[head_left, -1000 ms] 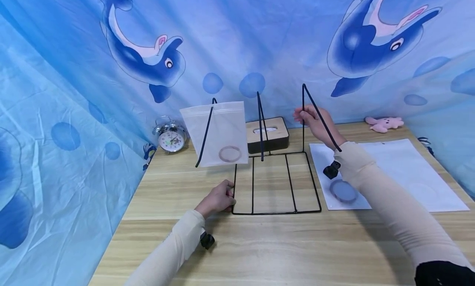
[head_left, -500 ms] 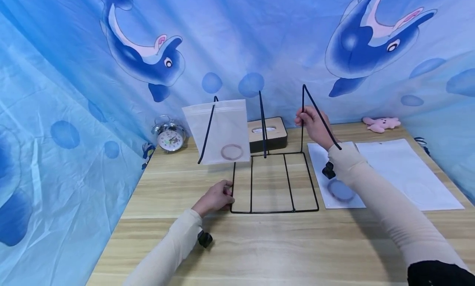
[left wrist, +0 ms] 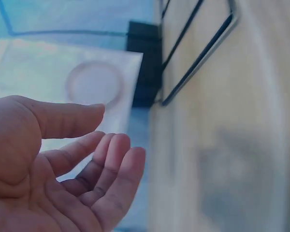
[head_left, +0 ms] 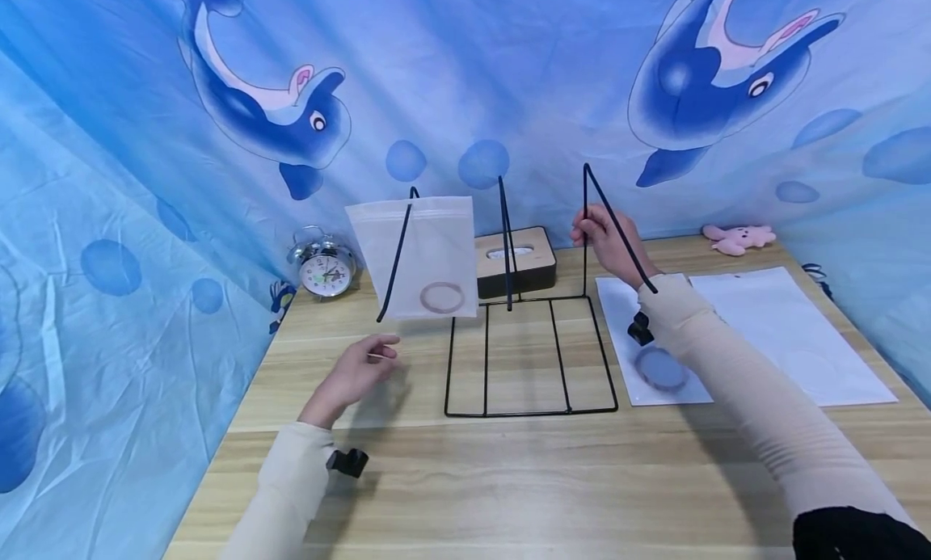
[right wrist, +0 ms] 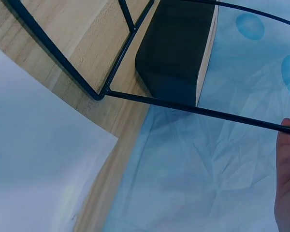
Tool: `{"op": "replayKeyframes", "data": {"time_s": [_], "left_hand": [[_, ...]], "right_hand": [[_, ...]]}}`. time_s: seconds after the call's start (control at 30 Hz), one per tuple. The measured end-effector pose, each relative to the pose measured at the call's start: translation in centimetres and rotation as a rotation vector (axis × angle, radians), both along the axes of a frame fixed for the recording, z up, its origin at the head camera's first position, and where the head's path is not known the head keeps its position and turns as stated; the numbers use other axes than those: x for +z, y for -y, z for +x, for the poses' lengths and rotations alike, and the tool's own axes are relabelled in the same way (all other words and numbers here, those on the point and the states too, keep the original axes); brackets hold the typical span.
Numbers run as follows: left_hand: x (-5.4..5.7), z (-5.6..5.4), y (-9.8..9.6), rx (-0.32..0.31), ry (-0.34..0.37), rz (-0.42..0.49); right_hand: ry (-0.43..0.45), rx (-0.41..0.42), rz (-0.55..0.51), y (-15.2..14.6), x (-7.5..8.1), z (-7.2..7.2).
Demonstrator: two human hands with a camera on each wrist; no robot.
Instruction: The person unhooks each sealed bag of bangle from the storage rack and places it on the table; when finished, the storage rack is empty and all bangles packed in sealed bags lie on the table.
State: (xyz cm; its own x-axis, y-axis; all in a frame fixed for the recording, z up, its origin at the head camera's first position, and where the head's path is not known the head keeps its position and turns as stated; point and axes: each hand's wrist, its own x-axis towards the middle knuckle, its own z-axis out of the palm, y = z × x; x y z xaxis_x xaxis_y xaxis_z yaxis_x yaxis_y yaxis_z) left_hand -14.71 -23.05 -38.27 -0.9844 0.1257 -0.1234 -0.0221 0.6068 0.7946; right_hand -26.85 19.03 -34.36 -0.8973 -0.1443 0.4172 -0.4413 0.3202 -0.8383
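Black wire rack [head_left: 508,289]: its barred base lies flat on the bench [head_left: 473,487], with three bent-rod dividers standing along its rear.
Right hand [head_left: 608,238]: at the rack's right divider, fingers clamped on the vertical rod above the base.
Left hand [head_left: 358,370]: in the air to the left of the rack, apart from it; thumb and fingers are apart, the fingers loosely bent.
White bag [head_left: 440,249]: upright at the rack's left divider, a black rod crossing its front.
Tissue box [head_left: 534,279]: just behind the rack, wood-topped with dark sides.
White sheets [head_left: 785,326]: flat, right of the rack; a grey disc [head_left: 660,368] shows on the nearer one.
Alarm clock [head_left: 325,275]: behind and left of the rack.
Pink toy [head_left: 738,238]: well behind and right of the rack.
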Motion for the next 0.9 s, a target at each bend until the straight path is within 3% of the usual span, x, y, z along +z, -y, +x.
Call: {"op": "replayKeyframes", "data": {"time_s": [0.1, 0.3, 0.43, 0.53, 0.7, 0.9], "left_hand": [[1.6, -0.1, 1.0, 0.042, -0.107, -0.036], [4.8, -0.5, 1.3, 0.164, -0.406, 0.032], [6.5, -0.9, 0.8, 0.189, -0.512, 0.038], [7.3, -1.3, 0.4, 0.190, -0.529, 0.032], [8.4, -2.0, -0.2, 0.211, -0.485, 0.050], [9.3, -3.2, -0.9, 0.171, -0.471, 0.057]], "right_hand": [[-0.009, 0.011, -0.008, -0.4, -1.0, -1.0], [-0.018, 0.029, -0.028, -0.6, -1.4, -1.6], [-0.012, 0.034, -0.029, -0.6, -1.5, -1.7], [-0.010, 0.040, -0.026, -0.7, -1.6, -1.8], [-0.018, 0.036, -0.011, -0.8, -1.6, -2.0], [-0.027, 0.026, 0.012, -0.5, -1.6, -2.0]]}}
